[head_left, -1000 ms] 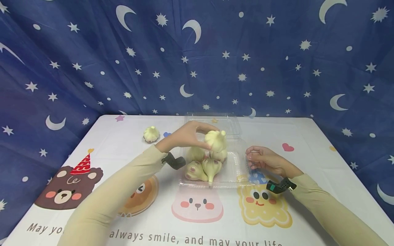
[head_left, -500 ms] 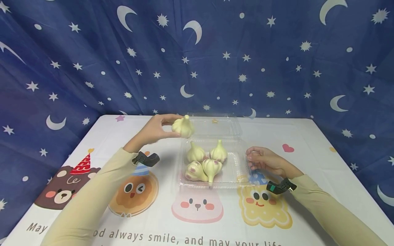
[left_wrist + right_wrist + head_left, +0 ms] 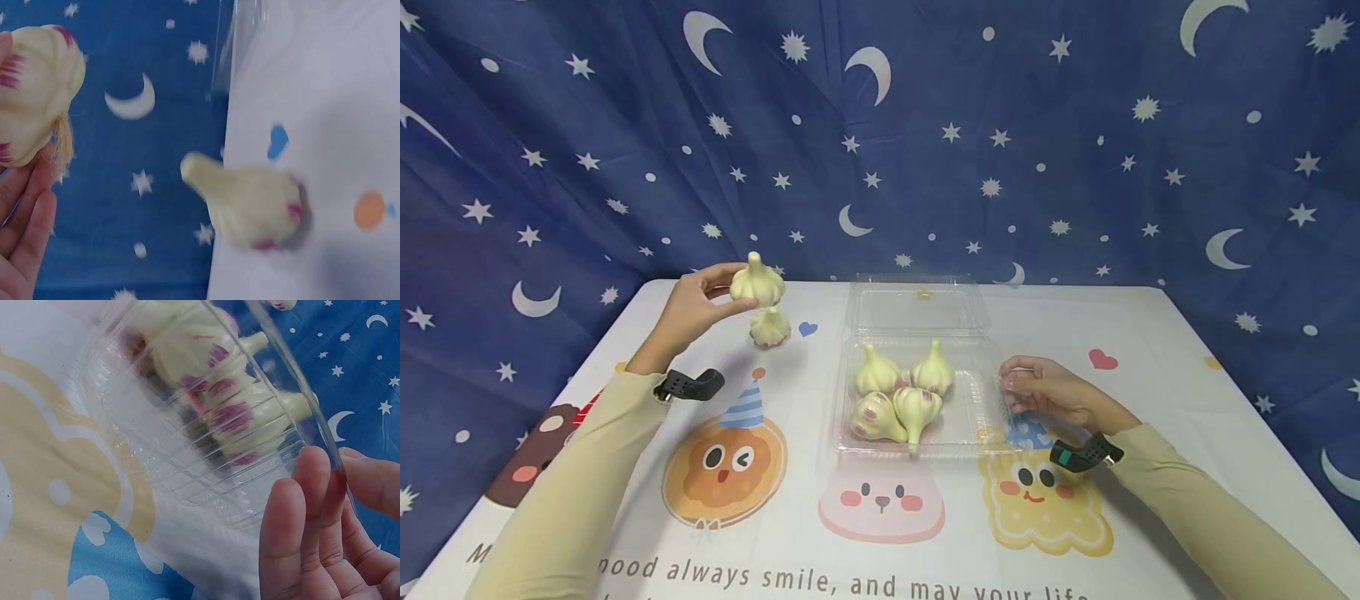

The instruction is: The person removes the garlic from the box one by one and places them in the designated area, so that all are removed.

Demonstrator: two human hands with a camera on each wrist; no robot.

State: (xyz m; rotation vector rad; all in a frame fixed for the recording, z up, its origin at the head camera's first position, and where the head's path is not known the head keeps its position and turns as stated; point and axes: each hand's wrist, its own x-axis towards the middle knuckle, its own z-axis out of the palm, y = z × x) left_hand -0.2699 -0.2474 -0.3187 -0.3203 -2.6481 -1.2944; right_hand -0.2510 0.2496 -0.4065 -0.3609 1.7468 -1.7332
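Note:
My left hand point(image 3: 688, 312) pinches a pale garlic bulb point(image 3: 757, 283) between thumb and fingers, stem up, in the air at the back left. Purple streaks and root hairs show on that bulb in the left wrist view. Just below it in the head view, another garlic bulb point(image 3: 770, 327) stands on the table. My right hand point(image 3: 1052, 392) holds the right rim of a clear plastic box point(image 3: 973, 408), the thumb on one side and fingers on the other. Several garlic bulbs point(image 3: 917, 408) lie in the box, two stem up and two tipped over.
The box's clear lid point(image 3: 917, 310) lies folded back behind it, near the far table edge. A white cloth point(image 3: 1150, 483) with printed cartoon figures covers the table. A blue curtain point(image 3: 925, 108) with moons and stars hangs behind.
My left hand has carried the garlic bulb from above the box leftward to the air over the lone bulb. The right hand and the box have stayed put.

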